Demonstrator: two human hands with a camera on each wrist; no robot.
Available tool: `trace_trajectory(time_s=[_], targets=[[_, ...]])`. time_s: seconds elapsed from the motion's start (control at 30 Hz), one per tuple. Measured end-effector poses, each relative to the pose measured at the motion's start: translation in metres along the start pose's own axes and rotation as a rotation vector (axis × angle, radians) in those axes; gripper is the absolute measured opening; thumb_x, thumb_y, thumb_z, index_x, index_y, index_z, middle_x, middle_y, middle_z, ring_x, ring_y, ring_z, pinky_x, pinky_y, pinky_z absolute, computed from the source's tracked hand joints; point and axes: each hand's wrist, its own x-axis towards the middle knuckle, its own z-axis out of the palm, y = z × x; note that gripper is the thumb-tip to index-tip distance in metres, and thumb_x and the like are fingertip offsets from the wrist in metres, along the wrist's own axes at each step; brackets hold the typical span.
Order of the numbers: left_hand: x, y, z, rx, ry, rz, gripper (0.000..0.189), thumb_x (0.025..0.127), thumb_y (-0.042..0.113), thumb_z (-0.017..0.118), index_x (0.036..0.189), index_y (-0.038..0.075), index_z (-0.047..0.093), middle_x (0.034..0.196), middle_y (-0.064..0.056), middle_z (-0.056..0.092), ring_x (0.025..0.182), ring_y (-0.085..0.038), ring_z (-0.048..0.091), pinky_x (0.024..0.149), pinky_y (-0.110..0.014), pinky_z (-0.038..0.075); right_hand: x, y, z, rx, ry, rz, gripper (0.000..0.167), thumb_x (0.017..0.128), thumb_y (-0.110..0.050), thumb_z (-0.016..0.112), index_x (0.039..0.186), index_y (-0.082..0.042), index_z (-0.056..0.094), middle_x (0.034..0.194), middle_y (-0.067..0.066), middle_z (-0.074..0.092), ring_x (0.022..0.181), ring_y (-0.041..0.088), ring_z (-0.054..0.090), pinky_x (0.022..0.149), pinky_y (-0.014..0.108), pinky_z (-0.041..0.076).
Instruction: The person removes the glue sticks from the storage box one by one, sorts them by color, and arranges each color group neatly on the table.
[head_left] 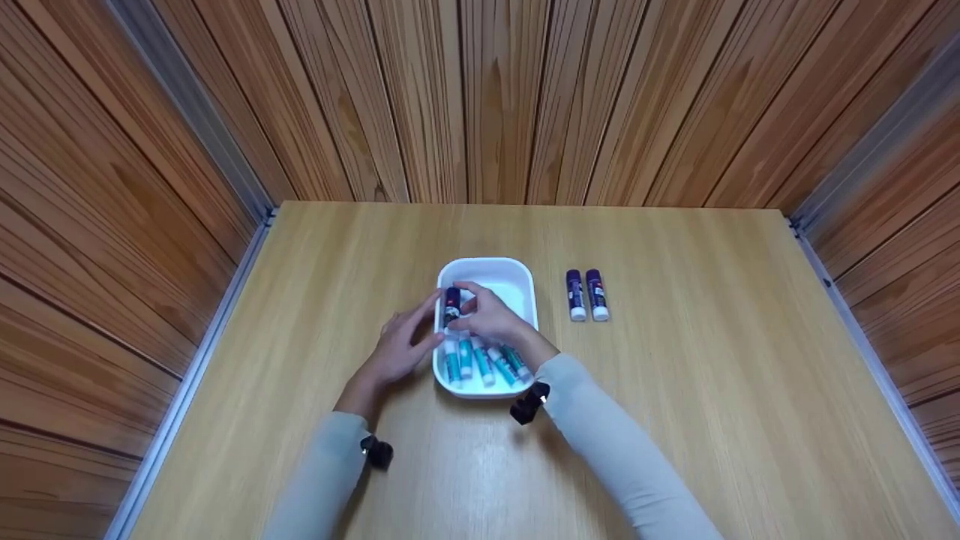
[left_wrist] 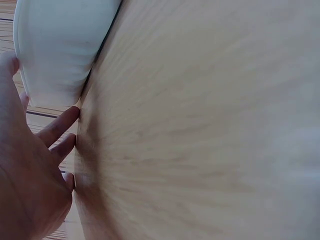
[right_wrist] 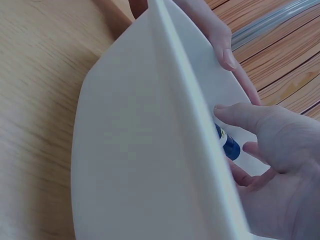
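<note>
A white tray (head_left: 499, 268) stands at the middle of the table, with several teal-and-white glue sticks (head_left: 481, 361) side by side in its near half. Over its far left part, my right hand (head_left: 491, 315) pinches a dark purple glue stick (head_left: 451, 306) between thumb and fingers. In the right wrist view, the blue end of this glue stick (right_wrist: 231, 149) shows between the fingers, the rest hidden by the tray wall. My left hand (head_left: 401, 349) touches the tray's left rim with outstretched thumb and forefinger; its other fingers (left_wrist: 60, 127) reach down to the table beside it.
Two dark purple glue sticks (head_left: 575, 296) with white ends lie side by side on the wooden table (head_left: 712, 360), right of the tray. Wood-panelled walls (head_left: 495, 105) enclose the table at the back and both sides, with metal rails (head_left: 187, 367) along the side edges.
</note>
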Motion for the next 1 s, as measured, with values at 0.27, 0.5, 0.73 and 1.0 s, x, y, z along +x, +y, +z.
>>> trace_trajectory(time_s=[0.27,0.5,0.73,1.0], targets=[[0.0013,0.0002,-0.0002,0.014,-0.001,-0.024,0.08,0.111,0.056,0.063,0.179,0.05,0.02,0.185,0.003,0.04,0.173,-0.034,0.034,0.141,-0.072,0.014,0.0028,0.0002,0.0022,-0.012,0.0,-0.012,0.093,0.101,-0.015,0.084,0.179,-0.024,0.033,0.142,0.017,0.064,0.112,0.025,0.065,0.084,0.029,0.053],[0.0012,0.0009,-0.0004,0.013,0.001,-0.037,0.081,0.11,0.053,0.065,0.178,0.051,0.021,0.185,0.003,0.041,0.173,-0.034,0.035,0.141,-0.072,0.014,0.0046,-0.0009,0.0024,-0.012,-0.01,0.04,0.095,0.102,-0.016,0.084,0.18,-0.028,0.03,0.142,0.014,0.062,0.11,0.025,0.064,0.074,0.028,0.052],[-0.0004,0.0008,0.0003,0.018,0.005,-0.036,0.081,0.11,0.056,0.064,0.178,0.052,0.02,0.185,0.006,0.04,0.172,-0.033,0.035,0.14,-0.073,0.019,0.0028,-0.0023,0.0029,-0.024,-0.005,0.07,0.092,0.101,-0.019,0.086,0.177,-0.033,0.035,0.145,0.013,0.061,0.12,0.029,0.065,0.08,0.031,0.055],[0.0012,-0.0003,-0.0003,0.012,-0.006,-0.025,0.081,0.11,0.058,0.063,0.179,0.05,0.02,0.185,0.004,0.04,0.174,-0.034,0.032,0.142,-0.073,0.012,0.0015,-0.0033,0.005,-0.026,0.027,0.039,0.08,0.1,-0.012,0.085,0.165,-0.029,0.041,0.134,0.015,0.064,0.103,0.026,0.066,0.076,0.03,0.054]])
